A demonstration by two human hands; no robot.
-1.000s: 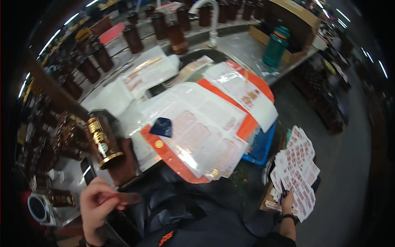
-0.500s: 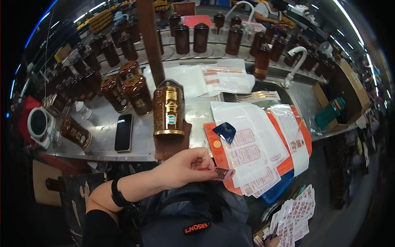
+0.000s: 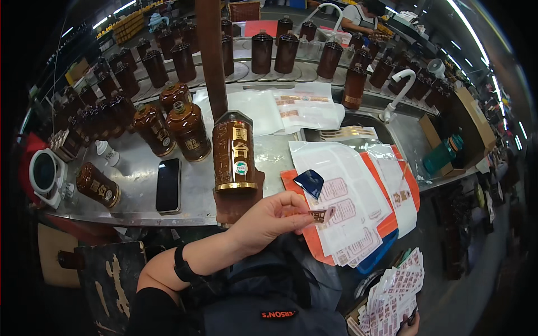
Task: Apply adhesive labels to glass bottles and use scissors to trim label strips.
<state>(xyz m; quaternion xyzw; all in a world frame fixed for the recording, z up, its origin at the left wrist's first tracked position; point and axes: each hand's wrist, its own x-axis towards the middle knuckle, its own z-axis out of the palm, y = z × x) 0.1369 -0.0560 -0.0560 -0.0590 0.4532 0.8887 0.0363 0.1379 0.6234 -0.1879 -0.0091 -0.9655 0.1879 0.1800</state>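
My left hand [image 3: 277,217] is closed, pinching a small printed label [image 3: 322,215] between thumb and fingertips, just above the near edge of the paper sheets [image 3: 336,190]. Beyond that hand is a brown bottle [image 3: 234,154] with gold lettering and a round green-and-white sticker. Its gold-rimmed base points toward me, over a brown mat [image 3: 238,207]. At the lower right, my right hand [image 3: 411,326] grips a fanned bundle of label sheets [image 3: 395,285]; only some of its fingers show.
A phone [image 3: 168,186] lies left of the bottle, near brown bottles [image 3: 189,131] and a white scale-like device [image 3: 46,172]. A dark blue piece [image 3: 309,183] rests on the sheets over an orange folder [image 3: 386,224]. Behind are a post [image 3: 211,61], a sink tap [image 3: 400,92] and a bottle conveyor.
My left hand has moved slightly up and to the right with the label. More of my right hand shows beside the label sheets. The whole view has shifted a little.
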